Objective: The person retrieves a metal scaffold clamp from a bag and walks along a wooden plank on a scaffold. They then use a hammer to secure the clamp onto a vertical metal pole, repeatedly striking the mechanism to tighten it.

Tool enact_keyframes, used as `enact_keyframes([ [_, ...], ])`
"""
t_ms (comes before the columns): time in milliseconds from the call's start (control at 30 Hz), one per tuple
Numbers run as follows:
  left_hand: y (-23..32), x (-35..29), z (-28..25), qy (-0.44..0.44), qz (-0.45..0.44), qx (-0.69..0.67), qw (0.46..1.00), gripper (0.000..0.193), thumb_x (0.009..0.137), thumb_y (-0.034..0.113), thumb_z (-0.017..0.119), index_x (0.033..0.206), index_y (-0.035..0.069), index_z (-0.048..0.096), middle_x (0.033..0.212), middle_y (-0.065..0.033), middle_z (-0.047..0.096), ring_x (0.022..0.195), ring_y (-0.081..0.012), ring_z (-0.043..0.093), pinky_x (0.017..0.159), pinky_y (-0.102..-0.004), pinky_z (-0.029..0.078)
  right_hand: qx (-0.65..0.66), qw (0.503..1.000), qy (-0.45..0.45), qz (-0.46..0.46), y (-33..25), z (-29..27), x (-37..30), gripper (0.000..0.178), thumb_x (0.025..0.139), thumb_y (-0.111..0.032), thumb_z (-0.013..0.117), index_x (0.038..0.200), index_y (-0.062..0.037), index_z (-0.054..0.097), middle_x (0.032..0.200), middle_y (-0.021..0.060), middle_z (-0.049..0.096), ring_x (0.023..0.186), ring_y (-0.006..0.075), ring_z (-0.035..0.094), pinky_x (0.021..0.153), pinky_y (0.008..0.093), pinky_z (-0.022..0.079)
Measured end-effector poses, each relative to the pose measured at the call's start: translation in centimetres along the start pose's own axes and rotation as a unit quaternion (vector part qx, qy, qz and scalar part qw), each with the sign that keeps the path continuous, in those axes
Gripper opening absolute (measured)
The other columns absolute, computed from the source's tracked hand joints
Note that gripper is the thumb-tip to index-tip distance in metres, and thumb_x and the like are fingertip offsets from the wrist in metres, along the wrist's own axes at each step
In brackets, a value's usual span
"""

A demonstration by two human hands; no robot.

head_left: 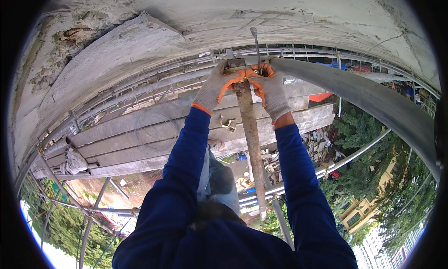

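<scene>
My two hands wear grey knit gloves with orange palms and meet at the upper end of a rusty scaffold pole (249, 129). My left hand (219, 85) is closed around the left side of a scaffold clamp (243, 74) on this pole. From the right, my right hand (274, 88) closes on the same clamp, its fingertips close to the left hand's. The gloves hide most of the clamp. A metal spanner (255, 39) sticks up beside my right fingers; its lower end is hidden there, so I cannot tell whether they grip it.
A concrete surface (289, 17) spans the top. Below lie scaffold planks (126, 141) with a wire coil (156, 129) and a loose clamp (228, 124). A thick grey pipe (364, 89) curves down the right. Under the planks are rubble (315, 145) and trees (359, 129).
</scene>
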State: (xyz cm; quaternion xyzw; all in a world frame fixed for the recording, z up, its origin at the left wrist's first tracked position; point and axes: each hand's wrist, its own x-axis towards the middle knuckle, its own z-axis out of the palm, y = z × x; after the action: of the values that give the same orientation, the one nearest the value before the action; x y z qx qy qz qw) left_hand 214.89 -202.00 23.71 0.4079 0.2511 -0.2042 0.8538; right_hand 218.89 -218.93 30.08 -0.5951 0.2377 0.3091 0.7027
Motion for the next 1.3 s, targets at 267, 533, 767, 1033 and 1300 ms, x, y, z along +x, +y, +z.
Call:
enact_keyframes([
  [267,0.4,0.4,0.6,0.074,0.018,0.075,0.994,0.041,0.086,0.011,0.076,0.119,-0.002,0.056,0.106,-0.0139,0.067,0.089,-0.021,0.069,0.071,-0.0357,0.061,0.23,0.972,-0.03,0.033,1.4,-2.3,1.4,0.024,0.092,-0.009,0.067,0.114,-0.0047,0.059,0.085,0.0059,0.063,0.052,0.0058,0.053,0.032,0.0184,0.033],
  [533,0.6,0.7,2.7,0.125,0.088,0.267,0.952,0.043,0.081,0.014,0.08,0.115,-0.003,0.059,0.1,-0.0112,0.067,0.082,-0.0161,0.064,0.07,-0.0287,0.055,0.011,0.999,0.021,-0.026,0.9,-1.3,1.5,0.025,0.087,-0.006,0.072,0.111,-0.0064,0.062,0.074,0.0,0.061,0.051,0.0029,0.048,0.037,0.0173,0.029],
  [767,1.9,1.1,1.9,0.079,0.078,0.381,0.918,0.055,0.076,0.028,0.085,0.117,0.0,0.062,0.115,-0.0161,0.065,0.103,-0.0221,0.062,0.087,-0.0382,0.053,-0.033,0.998,0.024,-0.056,-0.5,-1.3,0.9,0.027,0.084,-0.003,0.074,0.107,-0.0066,0.061,0.077,-0.0003,0.062,0.052,0.0021,0.044,0.041,0.0177,0.03],
  [1033,1.4,8.9,-4.6,-0.239,0.037,0.374,0.895,0.083,0.071,0.009,0.083,0.145,0.003,0.047,0.133,-0.0141,0.059,0.12,-0.0211,0.056,0.102,-0.0339,0.047,-0.05,0.996,0.009,-0.066,4.1,-2.8,4.0,0.023,0.086,-0.005,0.074,0.105,-0.0054,0.062,0.076,-0.0015,0.06,0.053,0.001,0.044,0.042,0.0178,0.03],
  [1300,2.7,12.1,-2.7,-0.361,-0.037,0.446,0.818,0.084,0.066,0.026,0.089,0.137,-0.003,0.054,0.124,-0.0138,0.063,0.108,-0.0214,0.061,0.093,-0.0308,0.05,-0.083,0.99,0.023,-0.11,5.4,-3.9,4.5,0.028,0.089,-0.005,0.071,0.116,-0.0052,0.065,0.076,-0.0015,0.06,0.052,0.0027,0.045,0.041,0.0188,0.032],
])
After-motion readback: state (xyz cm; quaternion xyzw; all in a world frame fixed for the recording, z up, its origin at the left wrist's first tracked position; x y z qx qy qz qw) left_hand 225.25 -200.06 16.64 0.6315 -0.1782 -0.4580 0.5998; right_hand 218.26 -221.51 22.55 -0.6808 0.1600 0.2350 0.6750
